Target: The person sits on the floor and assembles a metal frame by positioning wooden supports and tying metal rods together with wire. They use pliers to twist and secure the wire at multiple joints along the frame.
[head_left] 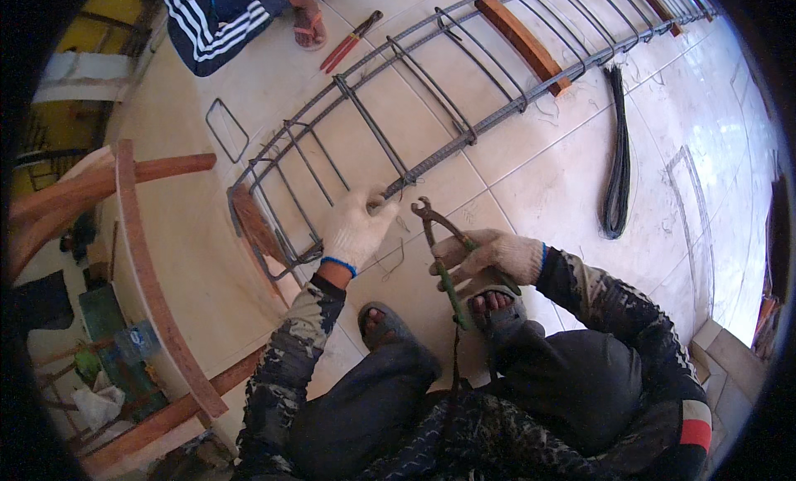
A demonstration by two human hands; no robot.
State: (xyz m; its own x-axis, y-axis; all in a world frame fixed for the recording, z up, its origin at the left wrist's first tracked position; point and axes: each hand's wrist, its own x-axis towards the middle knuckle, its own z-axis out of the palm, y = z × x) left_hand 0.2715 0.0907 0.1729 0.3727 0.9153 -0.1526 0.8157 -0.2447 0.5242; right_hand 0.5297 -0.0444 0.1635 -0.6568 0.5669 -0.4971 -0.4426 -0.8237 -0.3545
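My left hand (356, 228), in a white knit glove, is at the near long bar of a steel rebar cage (439, 156). Its fingertips are pinched together beside a stirrup joint; whatever they hold is too small to make out. Thin tie wire (401, 224) shows just under the fingers. My right hand (496, 255), gloved too, is closed around the green handles of a pair of pincers (439, 218). The jaws of the pincers are parted and point at the cage, a little short of the bar and right of my left hand.
Wooden blocks (526, 46) (253, 220) support the cage on the tiled floor. Red-handled cutters (352, 41) and a loose stirrup (226, 131) lie beyond it. A black wire bundle (616, 157) lies right. Another person's sandalled foot (309, 29) is beyond the cage; wooden framing (149, 274) stands left.
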